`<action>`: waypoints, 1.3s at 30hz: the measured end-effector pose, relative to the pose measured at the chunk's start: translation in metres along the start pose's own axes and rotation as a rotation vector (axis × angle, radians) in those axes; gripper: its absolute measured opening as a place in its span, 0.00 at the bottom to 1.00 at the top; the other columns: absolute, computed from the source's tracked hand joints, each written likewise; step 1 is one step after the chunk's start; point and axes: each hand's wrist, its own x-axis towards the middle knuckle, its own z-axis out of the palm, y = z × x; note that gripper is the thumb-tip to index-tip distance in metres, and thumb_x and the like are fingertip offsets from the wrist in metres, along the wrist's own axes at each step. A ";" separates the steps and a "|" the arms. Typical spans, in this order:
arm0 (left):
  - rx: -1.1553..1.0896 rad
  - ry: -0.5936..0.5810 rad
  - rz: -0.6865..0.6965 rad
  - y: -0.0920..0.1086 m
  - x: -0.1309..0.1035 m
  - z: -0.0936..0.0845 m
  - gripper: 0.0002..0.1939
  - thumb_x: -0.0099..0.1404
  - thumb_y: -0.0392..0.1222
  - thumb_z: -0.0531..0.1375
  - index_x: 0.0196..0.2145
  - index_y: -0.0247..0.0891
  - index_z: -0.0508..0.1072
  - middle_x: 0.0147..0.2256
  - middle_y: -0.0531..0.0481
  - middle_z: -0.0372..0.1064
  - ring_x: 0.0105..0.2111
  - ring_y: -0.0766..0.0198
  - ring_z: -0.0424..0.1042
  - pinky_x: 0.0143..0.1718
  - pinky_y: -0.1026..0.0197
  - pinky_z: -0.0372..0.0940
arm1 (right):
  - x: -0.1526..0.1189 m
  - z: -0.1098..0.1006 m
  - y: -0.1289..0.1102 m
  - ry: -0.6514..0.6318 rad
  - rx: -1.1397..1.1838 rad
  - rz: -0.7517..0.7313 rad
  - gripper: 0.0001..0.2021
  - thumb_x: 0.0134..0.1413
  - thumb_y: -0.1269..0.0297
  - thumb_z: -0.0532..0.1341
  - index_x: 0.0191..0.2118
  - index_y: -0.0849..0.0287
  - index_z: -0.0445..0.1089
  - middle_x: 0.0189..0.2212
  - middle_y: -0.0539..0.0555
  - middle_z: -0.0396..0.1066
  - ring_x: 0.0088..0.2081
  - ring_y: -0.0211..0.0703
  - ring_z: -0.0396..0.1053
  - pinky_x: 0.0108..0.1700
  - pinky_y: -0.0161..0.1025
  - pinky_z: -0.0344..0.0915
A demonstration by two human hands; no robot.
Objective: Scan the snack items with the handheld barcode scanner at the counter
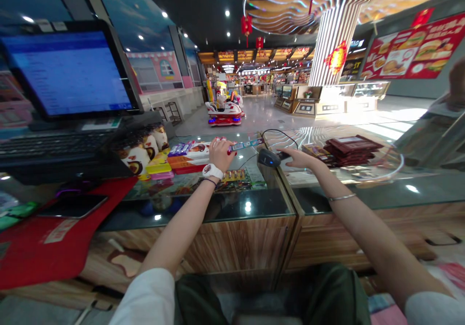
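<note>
My left hand (221,156), with a white watch at the wrist, grips one end of a narrow teal and white strip-shaped package (246,145) above the glass counter (232,208). The package's other end points right. My right hand (296,159) is closed around the handle of a black barcode scanner (269,158), whose head faces left near the package. Boxed and wrapped snacks (191,156) lie left of my left hand. Right of my right hand sits a stack of dark red packets (351,149).
A monitor (72,73) and keyboard (54,143) stand at the left, with a phone (74,206) on a red mat (61,247). A cable loops behind the scanner. A blurred person (432,121) is at the far right.
</note>
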 end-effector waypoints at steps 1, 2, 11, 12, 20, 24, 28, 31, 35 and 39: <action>0.000 -0.003 0.001 0.000 0.000 0.001 0.06 0.62 0.39 0.64 0.38 0.44 0.74 0.40 0.49 0.77 0.48 0.52 0.73 0.65 0.43 0.53 | 0.002 0.003 -0.002 0.008 -0.028 0.000 0.37 0.43 0.75 0.65 0.63 0.57 0.64 0.57 0.60 0.71 0.57 0.57 0.70 0.60 0.53 0.64; -0.001 -0.004 0.004 -0.001 -0.001 0.002 0.06 0.62 0.39 0.65 0.39 0.44 0.74 0.40 0.49 0.77 0.48 0.52 0.73 0.65 0.44 0.53 | 0.004 0.006 -0.003 0.024 -0.057 -0.003 0.35 0.44 0.74 0.65 0.62 0.57 0.65 0.56 0.60 0.72 0.56 0.57 0.70 0.60 0.53 0.64; -0.040 0.008 0.012 -0.001 -0.001 0.002 0.06 0.61 0.39 0.64 0.38 0.45 0.74 0.40 0.49 0.77 0.47 0.52 0.73 0.66 0.40 0.52 | 0.006 0.013 -0.010 0.108 -0.176 -0.090 0.24 0.51 0.74 0.64 0.56 0.58 0.70 0.50 0.62 0.72 0.52 0.55 0.71 0.56 0.55 0.66; -0.042 0.015 0.009 -0.001 -0.001 0.001 0.06 0.61 0.39 0.64 0.38 0.45 0.74 0.40 0.48 0.76 0.48 0.51 0.73 0.66 0.40 0.52 | 0.006 0.012 -0.012 0.115 -0.181 -0.096 0.24 0.52 0.74 0.64 0.56 0.58 0.70 0.50 0.62 0.72 0.52 0.55 0.70 0.56 0.56 0.67; -0.023 0.085 -0.044 -0.006 0.004 -0.011 0.06 0.62 0.38 0.63 0.38 0.44 0.73 0.40 0.48 0.76 0.47 0.50 0.73 0.66 0.38 0.50 | 0.003 -0.004 -0.040 0.314 -0.024 -0.207 0.24 0.60 0.63 0.60 0.61 0.56 0.63 0.52 0.61 0.68 0.54 0.55 0.68 0.58 0.56 0.65; -0.011 0.118 -0.076 -0.007 0.006 -0.015 0.04 0.63 0.39 0.63 0.37 0.44 0.73 0.39 0.48 0.76 0.46 0.51 0.73 0.66 0.38 0.50 | 0.002 -0.006 -0.062 0.371 0.059 -0.206 0.25 0.60 0.60 0.58 0.62 0.58 0.61 0.50 0.61 0.69 0.53 0.55 0.68 0.57 0.55 0.66; -0.003 0.110 -0.070 -0.006 0.006 -0.017 0.05 0.62 0.39 0.64 0.37 0.43 0.73 0.39 0.48 0.76 0.46 0.50 0.73 0.67 0.37 0.48 | 0.001 -0.001 -0.084 0.390 0.108 -0.242 0.27 0.57 0.59 0.59 0.61 0.58 0.61 0.51 0.61 0.71 0.53 0.58 0.68 0.54 0.53 0.67; 0.020 0.097 -0.051 -0.006 0.005 -0.017 0.05 0.61 0.38 0.63 0.37 0.44 0.73 0.40 0.48 0.76 0.46 0.50 0.73 0.68 0.37 0.47 | 0.000 0.000 -0.096 0.325 0.103 -0.240 0.21 0.56 0.58 0.60 0.55 0.58 0.67 0.45 0.59 0.74 0.47 0.56 0.72 0.48 0.50 0.69; 0.050 0.077 -0.036 -0.007 0.002 -0.014 0.06 0.61 0.36 0.62 0.37 0.44 0.74 0.38 0.48 0.75 0.46 0.50 0.73 0.68 0.36 0.48 | -0.002 -0.001 -0.104 0.219 0.062 -0.243 0.15 0.55 0.58 0.61 0.47 0.58 0.71 0.39 0.57 0.75 0.41 0.53 0.73 0.43 0.45 0.69; 0.039 0.069 -0.018 -0.009 0.000 -0.011 0.08 0.61 0.35 0.61 0.37 0.45 0.74 0.38 0.49 0.75 0.46 0.51 0.72 0.68 0.36 0.47 | -0.003 0.001 -0.106 0.193 0.039 -0.239 0.14 0.55 0.57 0.61 0.45 0.57 0.71 0.38 0.56 0.76 0.40 0.52 0.74 0.43 0.44 0.68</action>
